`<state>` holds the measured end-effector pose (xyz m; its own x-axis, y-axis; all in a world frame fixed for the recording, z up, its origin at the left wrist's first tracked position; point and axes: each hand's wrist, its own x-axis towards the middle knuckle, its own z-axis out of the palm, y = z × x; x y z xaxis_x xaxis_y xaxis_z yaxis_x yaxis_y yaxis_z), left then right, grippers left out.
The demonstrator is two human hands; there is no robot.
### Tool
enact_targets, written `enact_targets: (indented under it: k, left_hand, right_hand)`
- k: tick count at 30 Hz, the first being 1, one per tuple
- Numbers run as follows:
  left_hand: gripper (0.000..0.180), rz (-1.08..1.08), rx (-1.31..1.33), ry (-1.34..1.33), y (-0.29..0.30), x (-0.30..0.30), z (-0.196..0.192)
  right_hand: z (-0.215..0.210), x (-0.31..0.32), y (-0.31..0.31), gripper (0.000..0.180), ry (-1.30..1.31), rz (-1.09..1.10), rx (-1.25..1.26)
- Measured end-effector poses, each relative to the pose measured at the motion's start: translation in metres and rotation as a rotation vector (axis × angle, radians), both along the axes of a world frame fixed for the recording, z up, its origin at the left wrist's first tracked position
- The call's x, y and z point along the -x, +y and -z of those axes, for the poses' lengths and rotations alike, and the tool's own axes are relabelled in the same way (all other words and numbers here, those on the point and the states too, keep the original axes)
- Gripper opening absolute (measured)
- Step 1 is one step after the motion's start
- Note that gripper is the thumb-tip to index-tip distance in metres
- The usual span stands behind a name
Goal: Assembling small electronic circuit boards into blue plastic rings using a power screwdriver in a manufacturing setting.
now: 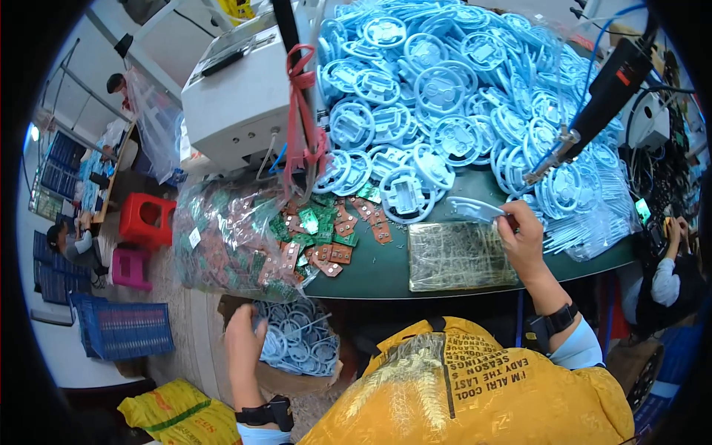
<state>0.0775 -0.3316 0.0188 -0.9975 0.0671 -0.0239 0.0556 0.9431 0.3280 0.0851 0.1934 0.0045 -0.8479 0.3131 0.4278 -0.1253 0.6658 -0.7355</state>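
My right hand (pixel 523 236) pinches a light blue plastic ring part (pixel 475 210) by its edge, seen nearly side-on. It is just above the far right of a flat block wrapped in clear film (pixel 458 259), at the bench's near edge. Lower left, my left hand (pixel 243 343) hangs below bench height at the left side of an open carton (pixel 278 380). Its thumb stands apart from the fingers, and I see nothing held. Similar ring parts (pixel 300 334) fill the carton.
A big heap of light blue ring parts (pixel 437 89) covers the back of the green bench (pixel 371 285). Small green and brown circuit boards (pixel 322 230) lie beside a clear bag (pixel 222 237). An electric screwdriver (pixel 612 93) hangs at right; a white machine (pixel 237 96) stands left.
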Motion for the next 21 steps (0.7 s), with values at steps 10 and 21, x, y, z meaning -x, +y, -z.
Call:
enact_targets:
  k: [10, 21]
  left_hand:
    - [0.025, 0.238, -0.267, 0.283, 0.152, 0.098, 0.02]
    - [0.031, 0.221, -0.347, 0.391, 0.16, 0.129, 0.033]
  right_hand:
    - [0.006, -0.013, -0.02, 0.011, 0.014, -0.022, 0.021]
    - [0.009, -0.04, -0.02, 0.029, 0.026, -0.288, -0.504]
